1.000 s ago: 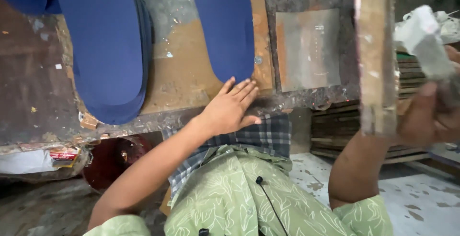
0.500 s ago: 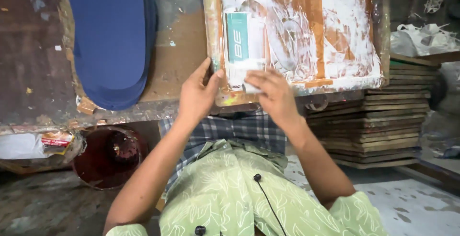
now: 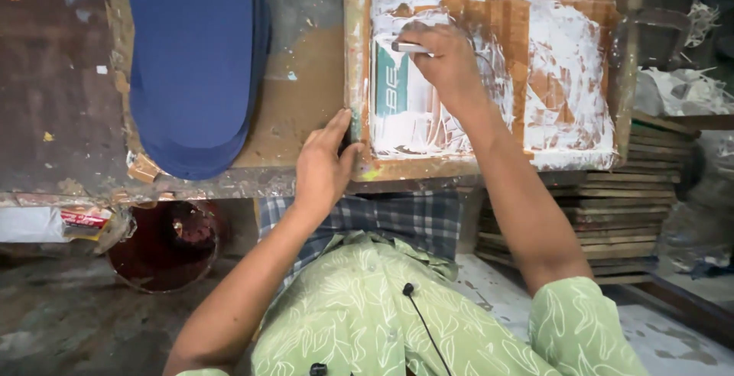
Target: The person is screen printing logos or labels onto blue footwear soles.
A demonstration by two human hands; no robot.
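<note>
A wooden screen-printing frame (image 3: 355, 55) smeared with white ink lies flat on the worn table (image 3: 53, 101). My left hand (image 3: 325, 166) grips the frame's near left corner, thumb on the rail. My right hand (image 3: 447, 63) is closed on a small squeegee (image 3: 409, 47) pressed to the mesh over a teal stencil patch (image 3: 390, 82). A stack of blue shoe soles (image 3: 195, 70) lies left of the frame.
A dark red bucket (image 3: 164, 242) sits on the floor under the table's edge. Stacked wooden frames (image 3: 627, 208) stand at the right. A white packet (image 3: 46, 223) lies at the lower left. Crumpled white rags (image 3: 680, 89) are at the far right.
The frame was upright at the right a second ago; it came down flat onto the table. My right hand has slid up the mesh from the near edge. My left hand moved to the frame's corner.
</note>
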